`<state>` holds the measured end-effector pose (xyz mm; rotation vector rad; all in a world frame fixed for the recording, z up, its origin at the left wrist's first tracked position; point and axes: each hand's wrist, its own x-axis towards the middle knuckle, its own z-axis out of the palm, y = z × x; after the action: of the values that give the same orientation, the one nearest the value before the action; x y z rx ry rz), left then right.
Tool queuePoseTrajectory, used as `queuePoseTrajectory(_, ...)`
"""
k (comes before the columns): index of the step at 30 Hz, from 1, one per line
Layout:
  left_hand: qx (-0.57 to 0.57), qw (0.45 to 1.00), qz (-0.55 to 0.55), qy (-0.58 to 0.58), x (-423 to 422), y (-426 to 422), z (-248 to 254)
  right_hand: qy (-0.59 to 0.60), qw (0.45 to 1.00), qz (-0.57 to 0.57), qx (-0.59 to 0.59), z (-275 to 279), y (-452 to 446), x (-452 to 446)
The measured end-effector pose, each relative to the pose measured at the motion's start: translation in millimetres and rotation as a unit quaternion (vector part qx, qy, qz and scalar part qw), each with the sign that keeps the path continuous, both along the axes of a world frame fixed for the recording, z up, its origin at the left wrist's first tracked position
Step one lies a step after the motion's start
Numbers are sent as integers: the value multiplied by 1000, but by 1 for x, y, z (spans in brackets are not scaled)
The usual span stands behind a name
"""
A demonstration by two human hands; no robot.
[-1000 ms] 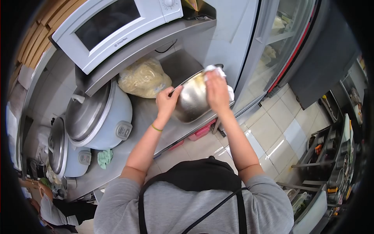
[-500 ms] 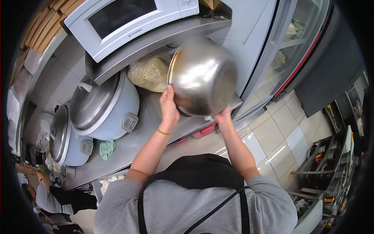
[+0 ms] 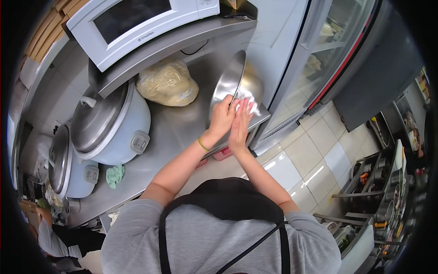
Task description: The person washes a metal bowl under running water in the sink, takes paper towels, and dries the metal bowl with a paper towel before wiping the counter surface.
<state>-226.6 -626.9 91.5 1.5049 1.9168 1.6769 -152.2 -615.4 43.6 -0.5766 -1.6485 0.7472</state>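
Observation:
A shiny metal bowl (image 3: 228,81) is tilted on its side at the right end of the steel counter, its rim turned toward the left. My left hand (image 3: 222,116) grips the near part of the rim, with a yellow-green band round the wrist. Beside it, my right hand (image 3: 240,124) presses a white cloth (image 3: 250,101) against the outside of the bowl, fingers together. A plastic bag of pale yellow food (image 3: 168,83) lies to the left of the bowl.
Two large rice cookers (image 3: 113,130) (image 3: 75,169) stand at the left, near a green cloth (image 3: 115,176). A white microwave (image 3: 132,27) sits on a shelf above. A glass-door fridge (image 3: 315,64) is at right. Another person (image 3: 59,239) stands at lower left.
The bowl has been turned from showing its base to standing on its side, lower down. My right hand has moved left, close to my left hand, and the white cloth now shows under it.

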Motion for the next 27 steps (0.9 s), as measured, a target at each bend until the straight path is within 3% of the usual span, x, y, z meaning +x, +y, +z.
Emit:
queuePoseTrajectory(1, -13, 1000, -15, -6, 3, -3, 5, -63, 995, -71, 31, 7, 13, 1)
queuePoseTrajectory(5, 22, 997, -49, -46, 8, 0, 1, -87, 990, -109, 29, 29, 67, 7)
queuePoseTrajectory(7, 13, 997, -72, -22, 1, -10, 9, -20, 995, -28, -98, 35, 98, 11)
queuePoseTrajectory(8, 5, 996, -89, 1, -2, -17, 16, 37, 964, 36, -261, 34, 120, 11)
queuePoseTrajectory(10, -15, 993, -112, -26, -2, -34, 40, 213, 858, 181, -430, 46, 133, 19)
queuePoseTrajectory(11, 16, 989, -137, -49, -3, -39, 46, 221, 818, 197, -493, 45, 138, 22)
queuePoseTrajectory(14, 32, 981, -175, -79, -12, -52, 53, 190, 808, 195, -523, 0, 141, 12)
queuePoseTrajectory(15, 49, 980, -176, -84, -12, -52, 53, 228, 777, 289, -511, -44, 153, -1)
queuePoseTrajectory(18, 56, 987, -141, -56, -12, -52, 46, 252, 764, 383, -454, -86, 119, -26)
queuePoseTrajectory(19, 48, 993, -110, -18, -13, -49, 43, 251, 763, 383, -457, -86, 109, -28)
queuePoseTrajectory(21, 64, 993, -92, 20, -12, -43, 31, 246, 649, 434, -574, -56, 79, -19)
queuePoseTrajectory(22, 86, 991, -78, 62, -12, -38, 25, 246, 648, 434, -576, -41, 69, -11)
queuePoseTrajectory(25, 91, 983, -100, 121, -14, -28, 7, 271, 542, 397, -689, -24, 58, 6)
queuePoseTrajectory(26, 70, 978, -120, 159, -15, -28, 4, 269, 540, 396, -692, -14, 58, 13)
queuePoseTrajectory(27, 54, 975, -138, 163, -15, -29, 4, 257, 576, 358, -688, 6, 58, 23)
